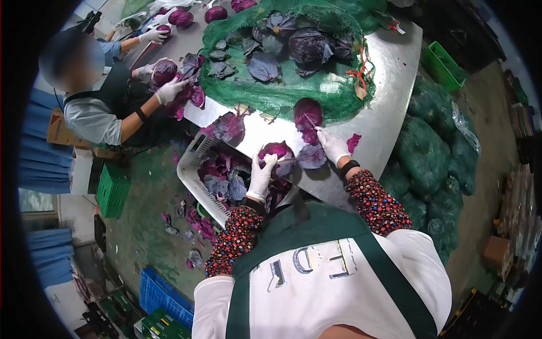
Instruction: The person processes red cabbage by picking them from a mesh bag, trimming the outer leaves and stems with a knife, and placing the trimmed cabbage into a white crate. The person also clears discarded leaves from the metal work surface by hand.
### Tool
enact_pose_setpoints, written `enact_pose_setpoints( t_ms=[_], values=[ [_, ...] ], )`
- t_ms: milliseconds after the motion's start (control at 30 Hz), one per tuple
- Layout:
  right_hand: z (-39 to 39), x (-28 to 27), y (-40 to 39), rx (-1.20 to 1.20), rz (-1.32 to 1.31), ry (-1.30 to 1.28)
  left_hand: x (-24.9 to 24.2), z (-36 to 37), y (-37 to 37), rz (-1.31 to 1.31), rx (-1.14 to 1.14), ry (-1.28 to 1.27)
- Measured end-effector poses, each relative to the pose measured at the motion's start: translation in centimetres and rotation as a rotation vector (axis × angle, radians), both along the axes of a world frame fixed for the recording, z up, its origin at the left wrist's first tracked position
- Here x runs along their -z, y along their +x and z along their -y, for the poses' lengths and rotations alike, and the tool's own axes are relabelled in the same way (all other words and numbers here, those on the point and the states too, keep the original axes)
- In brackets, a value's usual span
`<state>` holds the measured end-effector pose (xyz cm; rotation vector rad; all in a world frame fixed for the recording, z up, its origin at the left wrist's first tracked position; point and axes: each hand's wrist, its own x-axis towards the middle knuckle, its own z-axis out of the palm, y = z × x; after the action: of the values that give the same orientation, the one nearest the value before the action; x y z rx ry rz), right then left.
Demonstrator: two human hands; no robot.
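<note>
A cabbage [276, 150] is gripped by the left hand [261, 175] at the table [389, 85] edge; the right hand [332, 145] is placed just beside it. Behind them, a second cabbage [307, 113] is set against the net [293, 90]. Below left, a crate [195, 169] is filled with leaves [223, 183].

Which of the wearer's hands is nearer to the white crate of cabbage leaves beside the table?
Left. The left hand grips a red cabbage right above the white crate. The right hand holds a knife on the steel table, farther from it.
</note>
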<state>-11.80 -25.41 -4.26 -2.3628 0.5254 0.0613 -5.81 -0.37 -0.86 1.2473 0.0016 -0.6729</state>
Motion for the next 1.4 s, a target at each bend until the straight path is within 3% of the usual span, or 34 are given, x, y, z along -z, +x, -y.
enact_pose_setpoints(
  t_ms=[33, 100, 133, 167, 200, 233, 300, 333, 367, 400, 500, 700, 833, 1067, 1200, 1300, 1400],
  values=[
    [-0.1, -0.2, -0.1, -0.012, 0.131, 0.016, -1.2, 0.0, -0.1, 0.0, -0.006, 0.003],
    [-1.8, -1.3, -0.3, 0.02, 0.131, 0.022, -3.2, 0.2, -0.5, -0.258, -0.047, 0.022],
    [-2.6, -2.3, -0.6, 0.055, 0.13, 0.018, -3.4, 0.4, -0.4, -0.234, -0.02, 0.06],
    [-3.3, -2.8, -0.9, -0.003, 0.097, 0.013, -2.2, -0.1, -0.1, 0.198, 0.144, 0.39],
    [-4.4, -6.3, -0.8, -0.038, -0.164, 0.114, -1.0, -0.5, 0.2, 0.64, 0.306, 0.709],
    [-5.1, -5.7, -1.1, -0.072, -0.092, 0.143, -1.6, -0.4, 0.1, 0.877, 0.304, 0.838],
    [-5.1, -3.0, -1.4, -0.106, -0.024, 0.171, -2.3, 0.2, 0.5, 0.926, 0.337, 0.762],
    [-4.7, -1.6, -1.2, -0.143, 0.191, 0.13, -2.9, 0.6, 1.0, 0.982, 0.364, 0.692],
    [-4.2, -0.2, -1.3, -0.179, 0.406, 0.088, -3.4, 1.0, 1.2, 0.995, 0.424, 0.776],
    [-3.7, -0.8, -1.4, -0.176, 0.404, 0.087, -3.7, 1.1, 1.4, 0.995, 0.427, 0.773],
    [-3.1, -5.7, -1.4, -0.167, -0.187, 0.433, -3.7, 1.7, 1.7, 1.09, 0.495, 0.873],
    [-2.8, -1.4, -2.0, -0.336, 0.135, -0.021, -3.5, 1.6, 1.3, 1.097, 0.476, 0.877],
    [-2.3, -3.0, -1.5, -0.262, 0.113, 0.055, -3.0, 1.7, 0.7, 1.111, 0.432, 0.838],
    [-3.2, -4.8, 0.3, -0.22, -0.096, -0.148, -2.3, 2.1, -0.5, 1.094, 0.37, 0.743],
    [-2.8, -2.5, 1.4, -0.153, 0.029, -0.199, -1.0, 2.0, -0.4, 1.147, 0.325, 0.746],
    [-0.3, -0.5, 2.1, -0.052, -0.185, -0.304, -1.1, 0.9, -1.2, 1.134, 0.365, 0.696],
    [1.5, -0.3, 1.0, 0.055, -0.146, -0.217, -1.3, -1.4, -2.0, 1.16, 0.334, 0.628]
  ],
)
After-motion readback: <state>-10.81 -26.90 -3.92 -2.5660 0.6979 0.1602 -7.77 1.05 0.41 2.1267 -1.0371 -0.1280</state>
